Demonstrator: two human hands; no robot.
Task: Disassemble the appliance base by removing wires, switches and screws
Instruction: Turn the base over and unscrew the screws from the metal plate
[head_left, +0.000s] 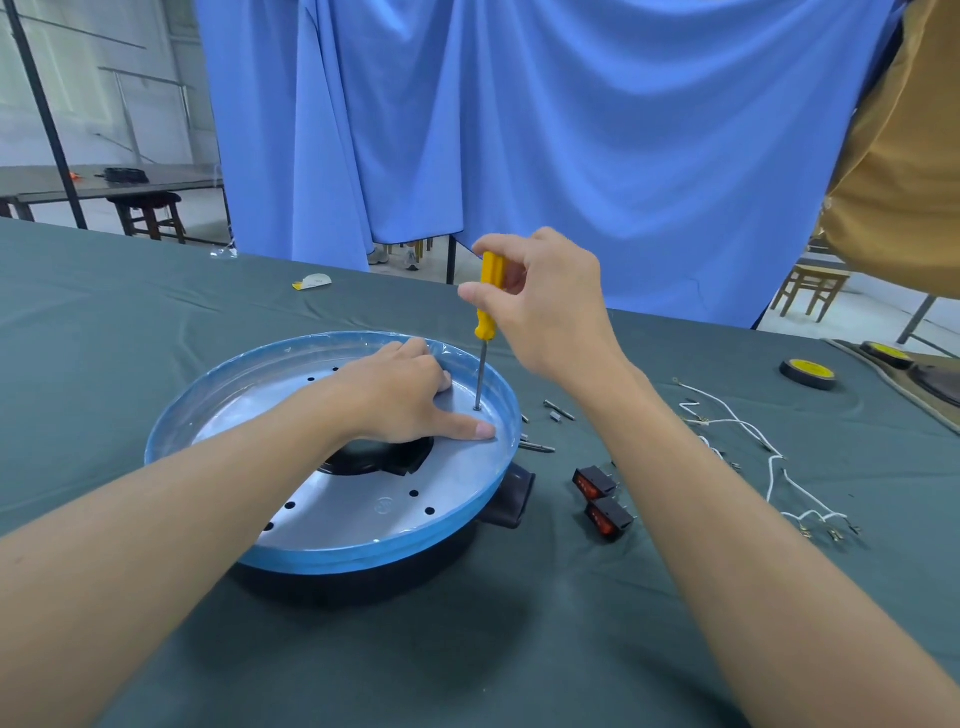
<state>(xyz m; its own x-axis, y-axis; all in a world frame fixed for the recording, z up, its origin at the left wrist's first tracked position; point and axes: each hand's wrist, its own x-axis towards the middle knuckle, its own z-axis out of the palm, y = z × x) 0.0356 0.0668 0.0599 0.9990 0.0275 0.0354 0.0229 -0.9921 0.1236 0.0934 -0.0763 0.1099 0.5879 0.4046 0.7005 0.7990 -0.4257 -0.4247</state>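
The round appliance base (363, 525) sits on the table, a silver plate with a blue-filmed rim over a black body. My left hand (410, 395) lies flat on the plate, fingers spread, pressing it down. My right hand (545, 301) grips the yellow handle of a screwdriver (488, 312), held upright. Its tip rests in a screw (477, 409) near the plate's far right edge. Two black switches with red rockers (602, 499) lie to the right of the base. White wires with terminals (769, 457) lie further right. Several loose screws (550, 423) lie beside the rim.
A dark green cloth (519, 649) covers the table. A black and yellow tape roll (809, 373) lies at the right, with a tan mat (904, 379) behind it. A small white scrap (314, 282) lies at the far edge. A blue curtain (571, 130) hangs behind the table.
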